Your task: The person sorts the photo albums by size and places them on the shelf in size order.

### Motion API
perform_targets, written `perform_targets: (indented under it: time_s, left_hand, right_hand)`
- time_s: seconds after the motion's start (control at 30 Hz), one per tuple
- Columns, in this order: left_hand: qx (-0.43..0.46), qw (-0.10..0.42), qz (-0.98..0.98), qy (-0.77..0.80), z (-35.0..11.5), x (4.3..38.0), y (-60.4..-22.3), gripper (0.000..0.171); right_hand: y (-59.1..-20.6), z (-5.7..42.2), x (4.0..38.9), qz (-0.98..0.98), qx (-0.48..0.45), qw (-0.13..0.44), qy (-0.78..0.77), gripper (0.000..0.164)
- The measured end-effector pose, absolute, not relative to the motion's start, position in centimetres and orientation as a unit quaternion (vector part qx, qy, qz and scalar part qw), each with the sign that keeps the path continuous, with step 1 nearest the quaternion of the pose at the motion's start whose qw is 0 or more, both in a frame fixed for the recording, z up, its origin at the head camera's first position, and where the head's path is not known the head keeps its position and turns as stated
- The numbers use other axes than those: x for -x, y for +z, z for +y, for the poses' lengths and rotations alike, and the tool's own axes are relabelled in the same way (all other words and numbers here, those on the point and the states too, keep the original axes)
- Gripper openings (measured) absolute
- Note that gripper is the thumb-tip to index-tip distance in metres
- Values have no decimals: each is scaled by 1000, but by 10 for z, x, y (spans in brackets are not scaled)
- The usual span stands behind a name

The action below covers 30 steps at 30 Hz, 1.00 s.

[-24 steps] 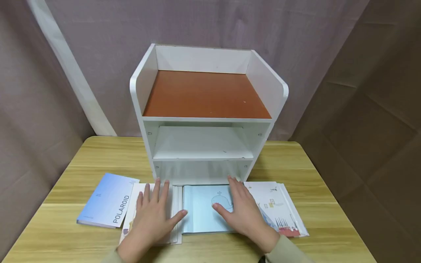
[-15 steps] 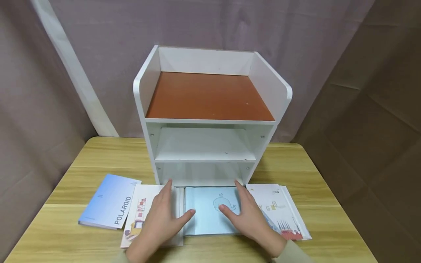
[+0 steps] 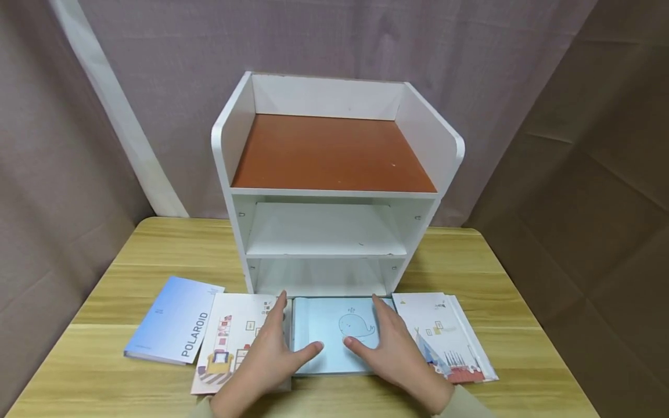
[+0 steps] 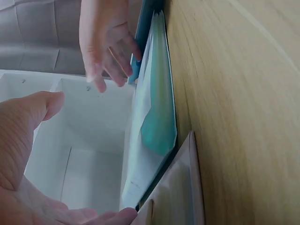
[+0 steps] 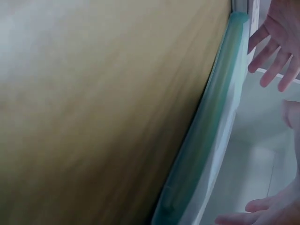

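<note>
A light blue album (image 3: 331, 325) with a line-drawn whale on its cover lies flat on the table in the head view. My left hand (image 3: 272, 351) is over its left side and partly covers a white picture-covered book (image 3: 216, 348). Over the album's right edge is my right hand (image 3: 399, 354), beside another white illustrated book (image 3: 441, 337). Both hands have extended fingers and thumbs pointing toward each other, with nothing held. In the left wrist view, the album's edge (image 4: 159, 93) shows below the spread fingers. The right wrist view shows the album's page edge (image 5: 211, 131) along the table.
Behind the album stands a white shelf unit (image 3: 326, 255) with an orange-brown top board (image 3: 334, 154) and bare compartments. A blue book marked POLAROID (image 3: 167, 319) lies at the left, its right side meeting the white book. Curtains hang behind the wooden table (image 3: 104, 331).
Both hands have turned from palms down toward palms facing each other. The left has moved right, uncovering more of the white book's picture. The view has shifted slightly.
</note>
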State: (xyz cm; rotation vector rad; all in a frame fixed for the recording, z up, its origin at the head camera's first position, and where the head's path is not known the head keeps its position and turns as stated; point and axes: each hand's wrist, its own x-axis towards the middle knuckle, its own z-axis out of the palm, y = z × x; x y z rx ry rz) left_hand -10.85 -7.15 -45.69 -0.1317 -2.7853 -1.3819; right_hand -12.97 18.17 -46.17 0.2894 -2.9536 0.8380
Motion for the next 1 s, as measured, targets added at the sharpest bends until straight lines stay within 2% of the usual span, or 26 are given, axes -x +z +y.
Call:
perform_targets:
  time_s: [0.5,1.0]
  left_hand:
    - [48,-36,-870,-489,-69,114,-460,118]
    - [15,-104,-787,-608,-74,123,-452,86]
  right_hand:
    - [-474,180,126,-968,-81,-16,236,118]
    - [-476,182,127,-971,-90,-23,220,112]
